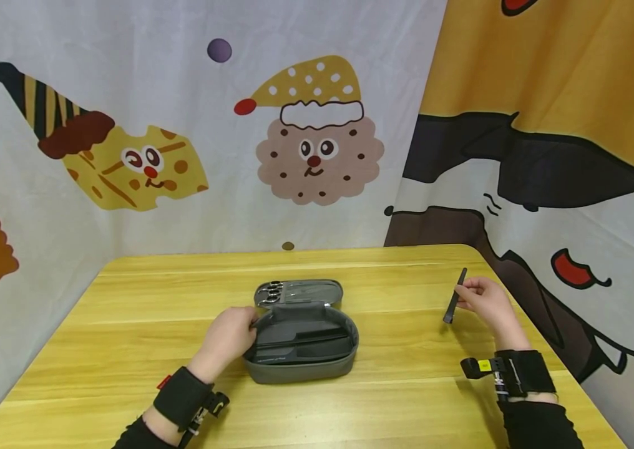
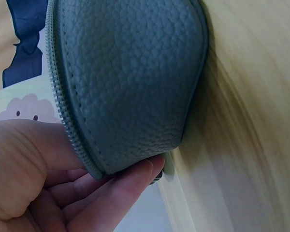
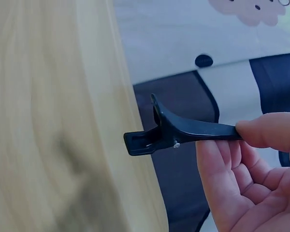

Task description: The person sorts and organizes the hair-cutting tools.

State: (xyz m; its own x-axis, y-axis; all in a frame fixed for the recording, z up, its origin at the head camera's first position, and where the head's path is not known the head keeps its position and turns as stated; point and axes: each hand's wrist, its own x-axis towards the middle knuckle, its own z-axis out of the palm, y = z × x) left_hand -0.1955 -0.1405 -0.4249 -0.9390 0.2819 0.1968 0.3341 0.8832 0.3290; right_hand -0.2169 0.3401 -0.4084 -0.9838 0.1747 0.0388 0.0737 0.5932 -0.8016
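Observation:
A grey zippered case [image 1: 306, 373] stands unzipped on the table with its lid laid back. At its left end my left hand [image 1: 229, 333] grips the rim; in the left wrist view the fingers lie against the pebbled outer wall [image 2: 130, 82] and the thumb goes over the zipper edge. Inside lie a black comb [image 1: 319, 335] and other dark flat items. Scissors [image 1: 273, 292] sit in the lid. Over on the right, my right hand [image 1: 488, 302] pinches a black hair clip [image 3: 198, 128] between thumb and fingers, its hinged end pointing away from the palm, raised above the tabletop.
The wooden table [image 1: 401, 399] ends at a patterned curtain [image 1: 182, 231] behind and on both sides. A black band with a small camera is strapped on each wrist, the right band [image 1: 525, 372] near the table's right edge.

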